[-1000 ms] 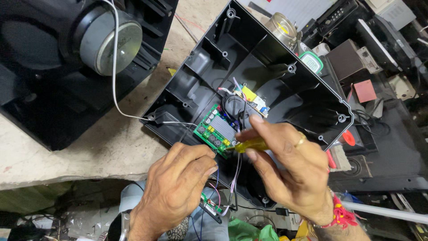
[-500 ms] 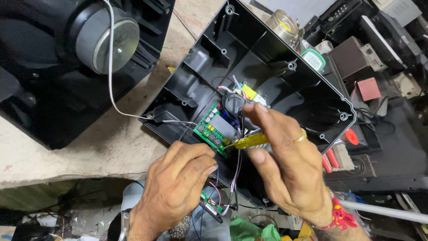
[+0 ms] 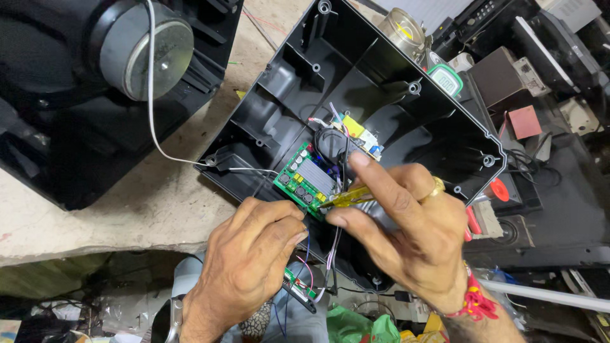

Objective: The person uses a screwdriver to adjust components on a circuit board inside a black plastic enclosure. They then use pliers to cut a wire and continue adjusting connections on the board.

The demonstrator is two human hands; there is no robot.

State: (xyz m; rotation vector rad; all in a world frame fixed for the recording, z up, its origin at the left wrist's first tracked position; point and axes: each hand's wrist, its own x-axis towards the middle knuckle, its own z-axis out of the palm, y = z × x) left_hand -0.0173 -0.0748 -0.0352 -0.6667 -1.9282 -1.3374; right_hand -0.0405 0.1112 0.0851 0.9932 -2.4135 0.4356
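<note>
housing: open black plastic shell (image 3: 394,108), ribbed inside with screw posts, lying tilted on a pale worktop (image 3: 95,209). Landmark for everything below.
green board: small green circuit board (image 3: 306,180) with a grey heatsink, inside the housing at its lower-left part, tilted.
right hand: right hand (image 3: 413,235) over the housing's lower middle, thumb and forefinger pinched on a yellow-handled tool (image 3: 351,197). Other fingers loosely spread; gold ring on one finger, red thread at the wrist.
tool: lies roughly level, tip end at the board's right edge. Can't tell if the tip touches the board; fingers cover it.
left hand: left hand (image 3: 254,260) at the housing's lower-left rim, just below the board. Fingers curled in, tips at the board's lower edge. Can't tell what they grip, if anything.
second board: small yellow-and-white board (image 3: 357,132) deeper in the housing, up-right of the green board, beside a round black part (image 3: 332,145).
wires: thin wire bundle (image 3: 332,251) runs down from the green board between the hands to a small strip board (image 3: 298,287) below the housing's lower rim.
white wire: white lead (image 3: 151,95) from the housing's left edge up to a grey speaker magnet (image 3: 149,51).
speaker cabinet: black cabinet (image 3: 57,140) left of the housing, well apart from both hands.
meter: green-cased meter (image 3: 446,80) just outside the housing's upper-right rim.
clutter: dark electronics parts (image 3: 546,70) right of the housing.
</note>
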